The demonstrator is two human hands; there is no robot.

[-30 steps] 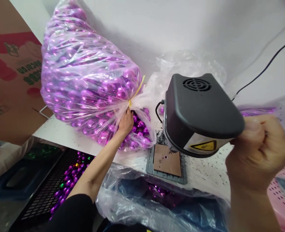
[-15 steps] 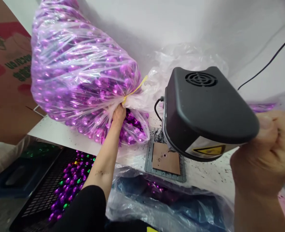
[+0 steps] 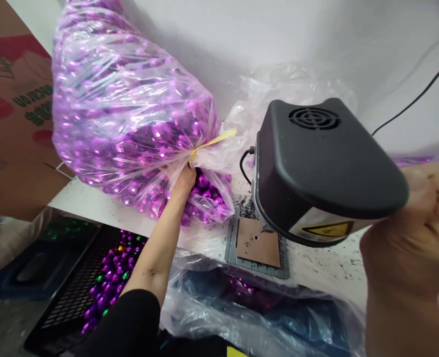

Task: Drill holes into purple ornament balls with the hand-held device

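My left hand [image 3: 184, 181] reaches into the gap at the neck of a big clear plastic bag [image 3: 130, 109] full of shiny purple beads. Its fingers are hidden in the bag, just below a yellow tie [image 3: 214, 141]. My right hand [image 3: 423, 218] is closed at the right end of a black machine housing [image 3: 327, 163] with a round vent and a yellow warning label. What its fingers grip is hidden. Under the housing, a brown square plate [image 3: 258, 242] with a small hole lies on a grey base [image 3: 284, 270].
A black mesh crate [image 3: 61, 292] holds purple and green beads at lower left. A printed cardboard box [image 3: 14, 129] stands at far left. Plastic sheeting over a blue container [image 3: 279, 307] lies along the front edge. Dark bits litter the white tabletop [image 3: 327, 267]. A black cable [image 3: 414, 101] runs at right.
The whole view has shifted slightly, moving the scene a little to the right. The loose end of the yellow tie has dropped lower. Both hands keep their places on the bag and at the machine.
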